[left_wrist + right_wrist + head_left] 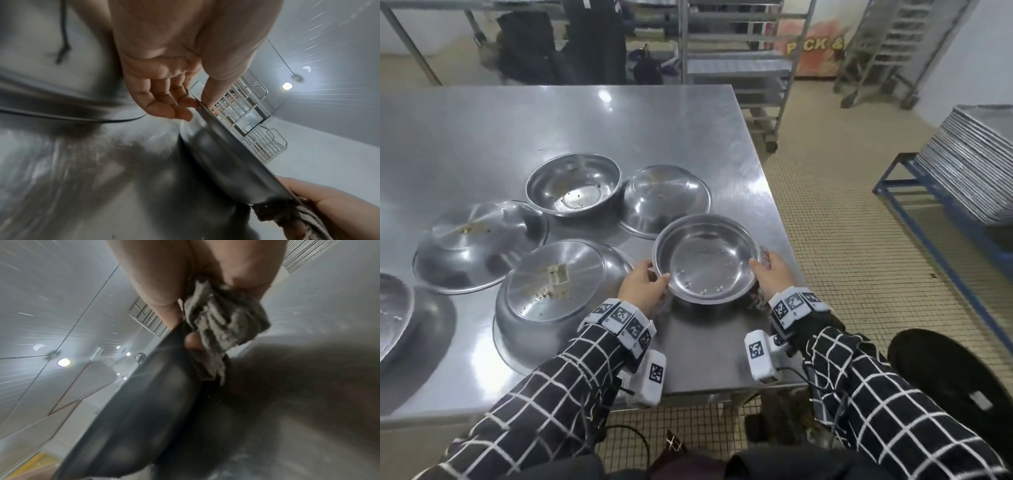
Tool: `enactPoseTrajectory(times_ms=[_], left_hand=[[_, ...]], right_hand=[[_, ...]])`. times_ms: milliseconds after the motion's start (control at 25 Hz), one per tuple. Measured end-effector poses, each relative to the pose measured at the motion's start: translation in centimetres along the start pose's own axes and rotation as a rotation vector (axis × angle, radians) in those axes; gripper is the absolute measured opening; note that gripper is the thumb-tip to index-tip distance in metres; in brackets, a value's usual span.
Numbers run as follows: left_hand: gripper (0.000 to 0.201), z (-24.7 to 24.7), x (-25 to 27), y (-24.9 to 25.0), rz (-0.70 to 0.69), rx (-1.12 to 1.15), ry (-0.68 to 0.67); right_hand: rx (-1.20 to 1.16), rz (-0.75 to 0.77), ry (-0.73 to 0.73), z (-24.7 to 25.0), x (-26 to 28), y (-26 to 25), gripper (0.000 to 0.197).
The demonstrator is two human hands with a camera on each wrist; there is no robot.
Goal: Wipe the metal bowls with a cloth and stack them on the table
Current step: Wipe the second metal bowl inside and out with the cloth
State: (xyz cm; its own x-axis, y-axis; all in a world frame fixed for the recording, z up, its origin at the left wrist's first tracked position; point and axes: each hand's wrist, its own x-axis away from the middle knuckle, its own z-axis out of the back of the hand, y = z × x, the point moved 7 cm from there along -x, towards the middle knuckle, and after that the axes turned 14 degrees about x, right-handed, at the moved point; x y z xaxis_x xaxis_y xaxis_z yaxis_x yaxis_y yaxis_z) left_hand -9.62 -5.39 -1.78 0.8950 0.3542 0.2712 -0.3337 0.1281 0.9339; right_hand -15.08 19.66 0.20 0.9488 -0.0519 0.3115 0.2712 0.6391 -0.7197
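Note:
An upright metal bowl (707, 260) is held between both hands near the table's front right corner, close over the tabletop. My left hand (659, 282) pinches its left rim, thumb on top and fingers beneath, as the left wrist view shows at the rim (198, 105). My right hand (760, 265) grips the right rim with a grey cloth (765, 256) bunched in its palm. The right wrist view shows the cloth (222, 327) pressed against the bowl's outer wall (154, 410). The bowl's inside looks clean.
On the steel table (517, 130) stands an upright dirty bowl (573, 185). Three bowls lie upside down (666, 200), (479, 245), (561, 284), the nearest one with residue on it. Another bowl (393, 315) shows at the left edge. Stacked trays (976, 164) stand to the right.

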Motion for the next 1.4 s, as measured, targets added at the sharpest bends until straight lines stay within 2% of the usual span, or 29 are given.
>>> enactPoseTrajectory(times_ms=[120,200,280,440,520,640,680,800,920,1120,1200,1280,1360,1400], left_hand=[[0.035,0.0,0.4,0.7,-0.004,-0.104,0.017],[0.042,0.4,1.1,1.4,0.018,-0.108,0.015],[0.045,1.3,1.8,3.2,-0.011,-0.13,0.001],[0.046,5.6,1.5,7.9,-0.084,-0.222,-0.015],[0.048,8.6,-0.2,9.4,-0.088,-0.283,-0.009],[0.051,13.9,-4.5,9.8,-0.056,-0.371,0.037],[0.052,15.6,-6.2,9.6,-0.04,-0.407,0.06],[0.054,19.6,-10.9,9.0,0.0,-0.469,0.085],[0.049,23.0,-15.5,8.3,0.023,-0.514,0.072],[0.061,26.0,-21.0,6.3,0.134,-0.584,0.044],[0.054,26.3,-22.6,5.7,0.178,-0.573,-0.019],[0.043,26.4,-23.8,5.4,0.189,-0.55,-0.076],[0.044,27.0,-24.6,5.1,0.184,-0.505,-0.051],[0.048,27.4,-24.9,4.8,0.193,-0.429,-0.035]], right_hand=[[0.098,0.026,0.101,1.6,-0.3,0.1,0.026],[0.184,0.155,0.209,3.5,-0.4,-1.1,0.007],[0.177,0.263,0.233,4.7,-0.6,-2.9,0.008],[0.168,0.36,0.194,3.9,-2.3,-7.8,0.034],[0.164,0.422,0.192,2.6,-3.6,-10.9,0.034],[0.119,0.479,0.159,-1.0,-5.9,-16.6,0.021],[0.113,0.473,0.135,-2.6,-6.9,-18.3,0.021],[0.189,0.401,0.081,-7.3,-9.5,-22.6,0.041],[0.308,0.352,0.047,-12.3,-11.8,-26.3,0.041],[0.546,0.213,-0.122,-18.6,-15.4,-28.7,0.05],[0.608,0.198,-0.187,-20.4,-16.5,-29.3,0.05],[0.662,0.207,-0.237,-22.0,-17.6,-29.9,0.043],[0.665,0.21,-0.228,-22.6,-18.5,-30.3,0.019],[0.621,0.205,-0.2,-22.7,-18.8,-30.4,0.013]])
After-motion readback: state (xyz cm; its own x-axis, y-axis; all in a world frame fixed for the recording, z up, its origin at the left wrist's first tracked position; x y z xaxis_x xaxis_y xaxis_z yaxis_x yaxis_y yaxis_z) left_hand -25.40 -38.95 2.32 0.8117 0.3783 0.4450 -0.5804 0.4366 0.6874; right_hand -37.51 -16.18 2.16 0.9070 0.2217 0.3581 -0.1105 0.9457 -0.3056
